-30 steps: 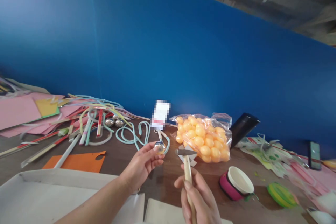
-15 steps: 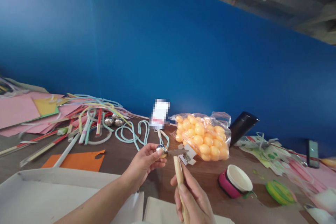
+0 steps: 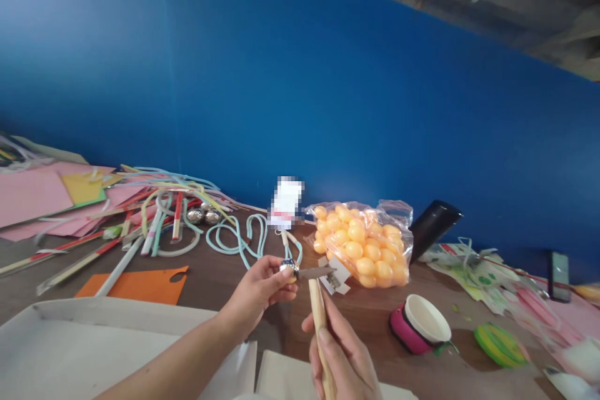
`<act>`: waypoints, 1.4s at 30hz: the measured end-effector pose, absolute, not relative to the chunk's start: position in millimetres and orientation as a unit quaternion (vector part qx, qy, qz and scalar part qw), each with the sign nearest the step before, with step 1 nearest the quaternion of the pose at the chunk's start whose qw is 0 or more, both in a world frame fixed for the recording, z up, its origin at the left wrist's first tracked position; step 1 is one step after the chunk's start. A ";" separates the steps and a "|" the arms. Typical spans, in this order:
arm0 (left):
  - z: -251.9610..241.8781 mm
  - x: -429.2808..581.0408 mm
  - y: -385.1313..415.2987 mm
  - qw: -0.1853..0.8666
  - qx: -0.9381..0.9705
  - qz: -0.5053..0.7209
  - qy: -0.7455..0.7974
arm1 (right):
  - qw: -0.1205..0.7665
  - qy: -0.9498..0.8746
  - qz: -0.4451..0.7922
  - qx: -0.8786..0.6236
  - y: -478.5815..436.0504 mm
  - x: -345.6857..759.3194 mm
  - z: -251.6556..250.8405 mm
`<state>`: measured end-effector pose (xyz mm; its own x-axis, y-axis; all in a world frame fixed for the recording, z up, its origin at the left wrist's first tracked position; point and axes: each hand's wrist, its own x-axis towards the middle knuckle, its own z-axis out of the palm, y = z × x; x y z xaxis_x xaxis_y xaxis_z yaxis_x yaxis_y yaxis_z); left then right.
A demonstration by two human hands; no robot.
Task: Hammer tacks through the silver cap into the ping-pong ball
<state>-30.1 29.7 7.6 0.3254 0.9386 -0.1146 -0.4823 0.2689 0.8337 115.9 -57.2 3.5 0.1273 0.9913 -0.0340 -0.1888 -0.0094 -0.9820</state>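
Observation:
My left hand [image 3: 262,290] pinches a small shiny silver ball [image 3: 289,267] between thumb and fingers above the table. My right hand [image 3: 344,356] is wrapped round the pale wooden handle of a hammer [image 3: 319,315]. Its dark metal head lies crosswise at the top of the handle, with a pointed end to the right. The blunt end meets the right side of the ball, or is very close to it. Behind the head lies a small white card piece [image 3: 338,278]. More silver balls [image 3: 212,217] rest at the left among cords.
A clear bag of orange balls [image 3: 363,247] lies behind my hands, beside a black cylinder [image 3: 434,228]. A pink-and-white cup [image 3: 424,322] and green lid-like disc [image 3: 499,345] are right. Left are a white tray [image 3: 98,331], orange sheet [image 3: 140,286], sticks and papers. A blue panel [image 3: 300,87] rises behind.
The hammer in my right hand has shifted very slightly left, towards the ball. My left hand keeps the ball in nearly the same place.

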 end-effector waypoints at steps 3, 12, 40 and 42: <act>7.5 -30.0 29.8 0.729 0.354 0.490 0.323 | 0.590 -0.399 0.518 -0.474 -56.6 114.7 4.1; 8.2 -29.8 29.9 0.728 0.356 0.485 0.327 | 0.599 -0.382 0.521 -0.472 -56.1 114.1 3.7; 6.2 -29.9 31.0 0.727 0.349 0.495 0.323 | 0.585 -0.399 0.494 -0.504 -57.7 108.6 3.0; 6.3 -29.9 31.1 0.727 0.356 0.492 0.321 | 0.589 -0.403 0.491 -0.500 -57.9 108.5 2.8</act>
<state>-29.9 31.1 6.3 0.3095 0.9438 -0.1156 -0.4872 0.2618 0.8331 108.5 -57.9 2.8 0.1942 0.9808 -0.0166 -0.1752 0.0181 -0.9844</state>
